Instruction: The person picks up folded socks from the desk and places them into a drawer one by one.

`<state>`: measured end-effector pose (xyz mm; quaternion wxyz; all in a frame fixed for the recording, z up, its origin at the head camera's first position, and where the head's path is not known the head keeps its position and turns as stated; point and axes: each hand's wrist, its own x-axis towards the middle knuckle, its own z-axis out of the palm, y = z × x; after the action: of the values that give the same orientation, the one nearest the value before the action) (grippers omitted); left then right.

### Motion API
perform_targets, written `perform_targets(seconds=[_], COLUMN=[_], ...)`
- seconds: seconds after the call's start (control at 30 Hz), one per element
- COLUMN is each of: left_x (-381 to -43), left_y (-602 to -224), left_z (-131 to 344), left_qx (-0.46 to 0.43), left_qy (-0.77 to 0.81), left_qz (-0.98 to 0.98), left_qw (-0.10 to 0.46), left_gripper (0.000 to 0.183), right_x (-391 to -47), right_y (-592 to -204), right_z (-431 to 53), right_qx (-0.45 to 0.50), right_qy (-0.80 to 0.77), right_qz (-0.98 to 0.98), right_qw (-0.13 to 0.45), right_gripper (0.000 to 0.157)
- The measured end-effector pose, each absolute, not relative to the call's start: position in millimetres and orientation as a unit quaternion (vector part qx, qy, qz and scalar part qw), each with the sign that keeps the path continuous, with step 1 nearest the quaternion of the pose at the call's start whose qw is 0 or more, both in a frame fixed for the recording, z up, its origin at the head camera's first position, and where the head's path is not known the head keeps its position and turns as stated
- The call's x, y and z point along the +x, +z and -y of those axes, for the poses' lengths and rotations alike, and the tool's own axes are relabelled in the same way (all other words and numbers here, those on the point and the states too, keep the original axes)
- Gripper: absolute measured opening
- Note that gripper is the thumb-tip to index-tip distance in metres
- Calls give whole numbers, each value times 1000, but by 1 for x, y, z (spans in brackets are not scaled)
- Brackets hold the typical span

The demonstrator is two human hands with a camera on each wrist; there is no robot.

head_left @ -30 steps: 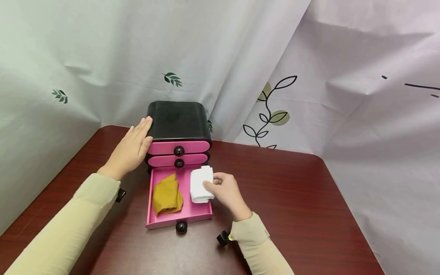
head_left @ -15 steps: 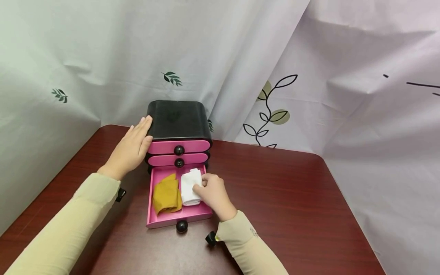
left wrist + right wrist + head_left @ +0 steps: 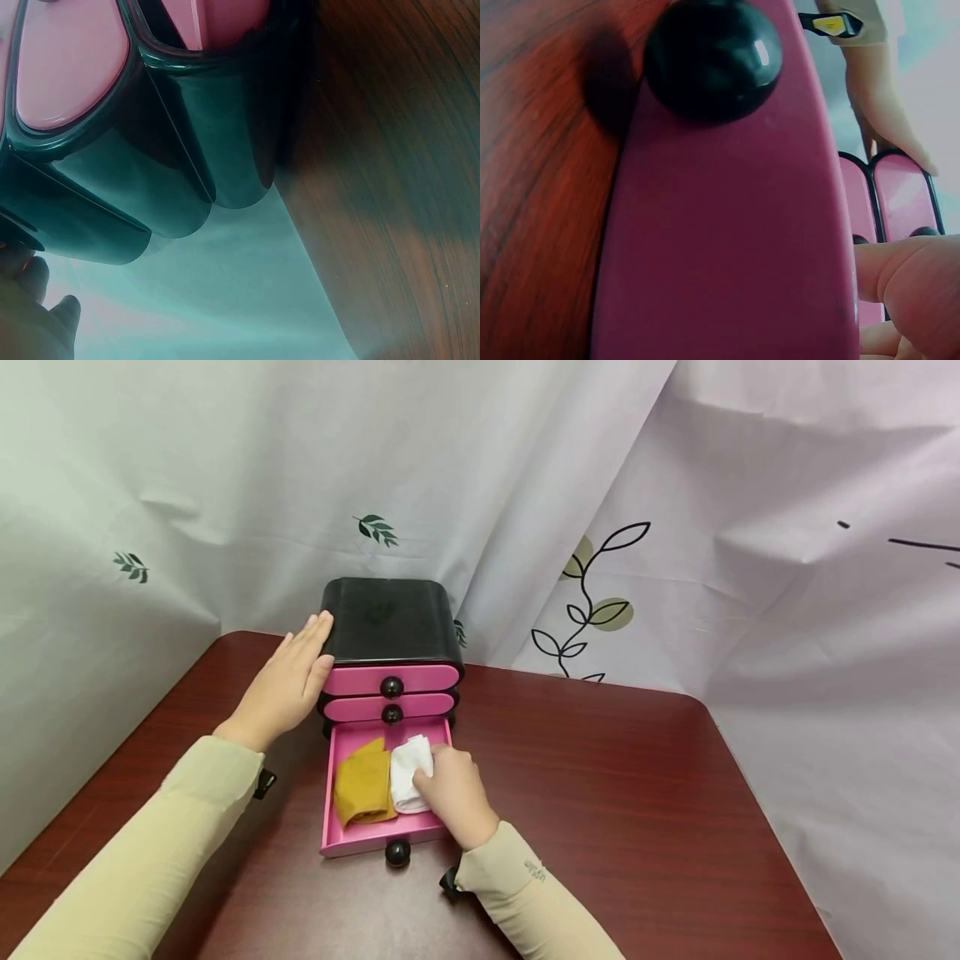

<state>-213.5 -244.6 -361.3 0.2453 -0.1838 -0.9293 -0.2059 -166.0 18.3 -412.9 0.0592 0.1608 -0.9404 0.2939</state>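
Observation:
A small black cabinet (image 3: 386, 618) with pink drawer fronts stands on the table, its bottom drawer (image 3: 352, 845) pulled out. Against the cabinet's upper left side lies my left hand (image 3: 281, 693), fingers straight. My right hand (image 3: 457, 793) is over the drawer's right wall and holds a folded white cloth (image 3: 406, 772) inside, thumb on its near right edge; the other fingers are mostly hidden. Beside it, in the left half of the drawer, sits a folded mustard-yellow cloth (image 3: 362, 785). The right wrist view shows the drawer's front and black knob (image 3: 712, 60) up close.
Two upper drawers (image 3: 352, 680) are pushed in, each with a round black knob. The reddish-brown table (image 3: 600, 793) extends to both sides. A pale curtain (image 3: 247, 485) with leaf prints hangs right behind the cabinet.
My right hand has moved left and down with the white cloth, from above the drawer's right side to beside the yellow cloth. My left hand has stayed in place.

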Motion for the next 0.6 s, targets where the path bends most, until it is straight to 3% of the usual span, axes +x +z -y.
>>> perform_targets(seconds=[0.27, 0.6], left_x=[-213, -210], left_y=[-359, -357], left_z=[243, 243], left_qx=[-186, -181], left_qy=[-208, -209], left_qz=[928, 931], left_qw=[247, 240], left_gripper=[56, 56], right_x=[-161, -159], right_y=[-408, -409], right_z=[-23, -27], right_qx=[174, 170], right_qy=[214, 184], right_qz=[950, 960], right_qw=[143, 126], right_gripper=[20, 17])
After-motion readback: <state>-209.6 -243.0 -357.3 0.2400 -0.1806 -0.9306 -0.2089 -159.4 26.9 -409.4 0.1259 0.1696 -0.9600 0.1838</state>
